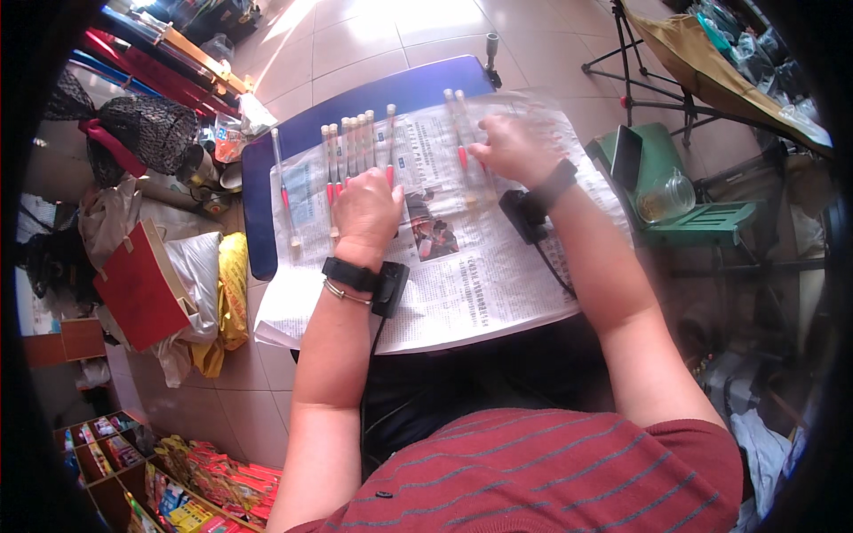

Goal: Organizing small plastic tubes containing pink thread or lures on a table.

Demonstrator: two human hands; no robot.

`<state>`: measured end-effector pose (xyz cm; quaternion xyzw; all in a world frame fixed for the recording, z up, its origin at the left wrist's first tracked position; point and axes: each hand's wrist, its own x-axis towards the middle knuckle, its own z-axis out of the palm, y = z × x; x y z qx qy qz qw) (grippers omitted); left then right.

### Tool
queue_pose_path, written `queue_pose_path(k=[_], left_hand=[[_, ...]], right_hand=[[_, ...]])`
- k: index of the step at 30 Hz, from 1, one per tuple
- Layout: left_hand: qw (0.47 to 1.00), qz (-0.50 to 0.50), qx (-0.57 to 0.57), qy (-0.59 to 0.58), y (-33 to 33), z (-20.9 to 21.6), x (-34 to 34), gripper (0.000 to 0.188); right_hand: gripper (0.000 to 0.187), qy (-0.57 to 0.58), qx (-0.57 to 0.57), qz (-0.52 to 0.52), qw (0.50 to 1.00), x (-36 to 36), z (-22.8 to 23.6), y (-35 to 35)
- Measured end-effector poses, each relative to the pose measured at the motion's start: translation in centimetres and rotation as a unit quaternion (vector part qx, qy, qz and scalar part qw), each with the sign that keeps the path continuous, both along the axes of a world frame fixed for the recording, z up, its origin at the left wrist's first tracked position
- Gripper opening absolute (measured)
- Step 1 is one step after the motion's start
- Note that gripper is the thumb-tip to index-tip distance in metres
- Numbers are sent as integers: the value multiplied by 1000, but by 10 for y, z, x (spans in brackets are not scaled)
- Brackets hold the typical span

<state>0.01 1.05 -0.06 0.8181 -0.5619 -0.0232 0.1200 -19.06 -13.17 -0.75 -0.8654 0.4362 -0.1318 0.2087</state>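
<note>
Left hand (pixel 366 211): fingers curled over the lower part of a row of slim clear capped tubes (pixel 352 147); whether they pinch one cannot be told. Right hand (pixel 518 153): motion-blurred, fingers bent beside two red-marked tubes (pixel 454 124); grip indeterminable. A separate tube (pixel 281 178) lies to the left. All rest on newspaper (pixel 333 302) spread over a blue table (pixel 259 209). Right of it: a clear jar (pixel 665 197).

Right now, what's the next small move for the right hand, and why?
I'd probably slide the slim tubes beside the right hand leftward: they lie apart from the cluster near the left hand, with newspaper showing between.
</note>
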Motion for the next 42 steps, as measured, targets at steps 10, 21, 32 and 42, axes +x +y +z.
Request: queue_pose_path(k=[10,21,32,42], left_hand=[[999,-23,23,37,-4,-4,-2,33],[968,-55,-83,229,-6,8,-13,34],[939,-138,-168,265,-4,11,-27,30],[881,-121,-146,434,-4,7,-25,32]], right_hand=[[40,-35,-40,7,999,5,-15,-4],[36,-195,211,11,958,13,13,4],[34,-333,423,41,842,12,24,10],[36,-363,445,86,814,8,29,11]])
